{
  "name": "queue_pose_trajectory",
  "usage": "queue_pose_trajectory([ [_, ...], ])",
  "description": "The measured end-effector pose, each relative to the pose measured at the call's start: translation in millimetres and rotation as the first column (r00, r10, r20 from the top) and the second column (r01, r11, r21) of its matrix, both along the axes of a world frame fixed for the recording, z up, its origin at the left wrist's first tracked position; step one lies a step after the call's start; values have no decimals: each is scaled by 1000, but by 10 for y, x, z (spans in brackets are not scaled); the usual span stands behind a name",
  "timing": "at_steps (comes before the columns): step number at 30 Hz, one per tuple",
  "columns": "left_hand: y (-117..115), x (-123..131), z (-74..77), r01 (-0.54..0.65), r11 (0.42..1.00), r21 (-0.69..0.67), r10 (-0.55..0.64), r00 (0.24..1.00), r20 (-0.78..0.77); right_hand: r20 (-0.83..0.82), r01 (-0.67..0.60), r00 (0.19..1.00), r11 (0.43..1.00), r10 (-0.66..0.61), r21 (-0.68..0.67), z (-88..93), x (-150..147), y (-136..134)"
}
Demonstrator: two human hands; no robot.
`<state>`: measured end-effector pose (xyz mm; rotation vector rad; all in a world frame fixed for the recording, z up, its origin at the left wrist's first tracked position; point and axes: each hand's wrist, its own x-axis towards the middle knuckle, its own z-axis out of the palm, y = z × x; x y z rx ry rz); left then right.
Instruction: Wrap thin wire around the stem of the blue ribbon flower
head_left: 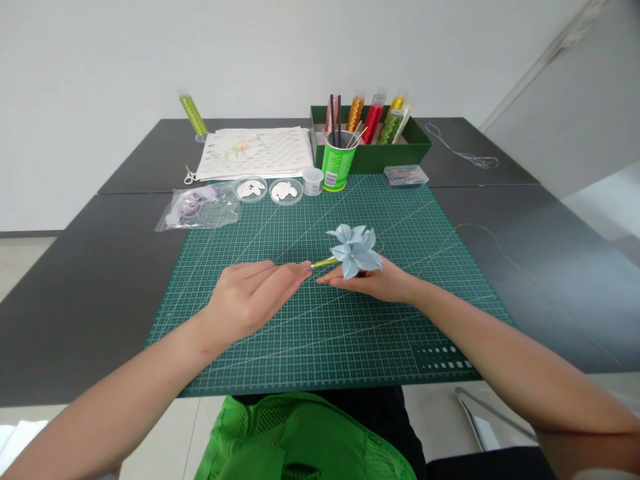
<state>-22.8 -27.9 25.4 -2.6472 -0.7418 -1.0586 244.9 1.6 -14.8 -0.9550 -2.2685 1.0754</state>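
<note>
In the head view, my left hand (250, 293) is closed, its fingertips pinching the end of a thin stem wrapped in yellow-green thread (323, 263). The stem lies nearly level and bears pale blue artificial flowers (355, 250) with pointed petals at its right end. Just behind and below the blooms is my right hand (380, 280), fingers pointing left along the stem. The petals hide part of its fingers. A fine thread (480, 227) runs from near that hand out over the right side of the table; its hold on the thread is partly hidden.
Under my hands lies a green cutting mat (300, 347) on a dark table (75, 293). Behind stand a green can (337, 167), a box (370, 160) with thread spools, dishes (286, 192) of white pieces, a plastic bag (200, 207), small scissors (189, 176) and white sheets (270, 157).
</note>
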Motion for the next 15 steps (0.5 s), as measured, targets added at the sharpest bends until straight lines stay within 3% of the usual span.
queue_pose_trajectory([
  [4, 36, 32, -37, -104, 991, -86, 110, 992, 66, -59, -137, 990, 978, 129, -157, 106, -8, -49],
  [10, 83, 59, -96, -119, 980, -159, 134, 987, 91, -122, -161, 983, 955, 134, -247, 153, -16, -36],
  [13, 97, 53, -89, -101, 971, -215, 126, 986, 107, -172, -109, 983, 948, 58, -301, 131, -7, 18],
  [15, 98, 54, -79, -90, 956, -278, 132, 982, 133, -211, 15, 973, 938, -93, -345, 85, 2, 66],
])
